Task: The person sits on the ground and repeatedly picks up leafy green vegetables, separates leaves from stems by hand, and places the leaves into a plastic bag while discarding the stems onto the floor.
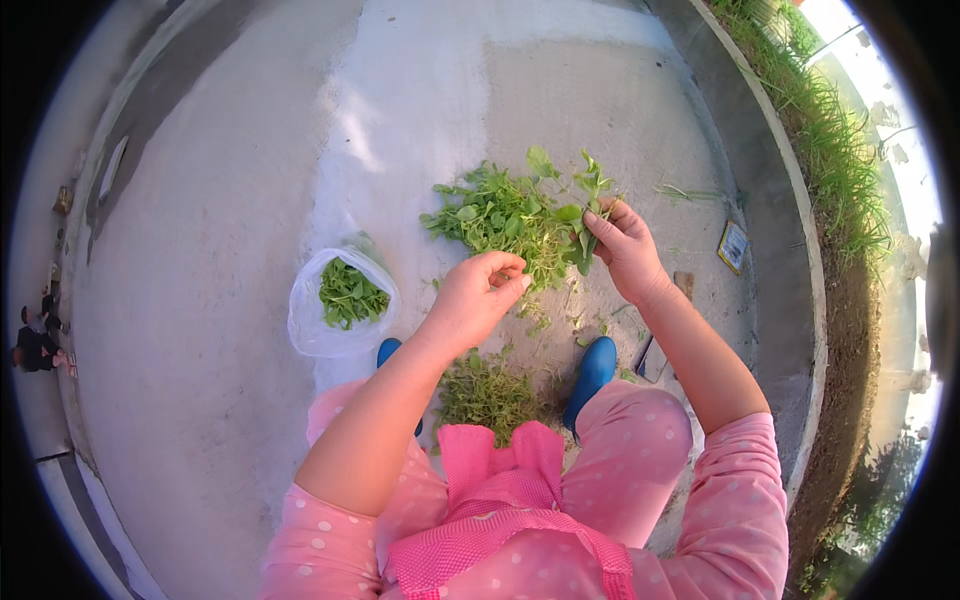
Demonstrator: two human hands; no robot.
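Note:
My right hand (624,244) grips a leafy green sprig (581,217) between thumb and fingers, above the right side of a heap of cut greens (499,214) on the concrete. Close to the heap's near edge is my left hand (491,292), thumb and fingertips drawn near each other; whether a small piece is between them cannot be told. To the left stands an opened white plastic bag (311,319) with green leaves (351,292) inside. A second pile of thin stems and leaves (487,397) lies between my blue boots (591,379).
Right of the boots lie a flat object (654,360) and a small brown block (683,283). A small printed packet (733,246) lies near the low concrete curb (787,225), with grass (840,150) beyond. A person (37,345) is at the far left.

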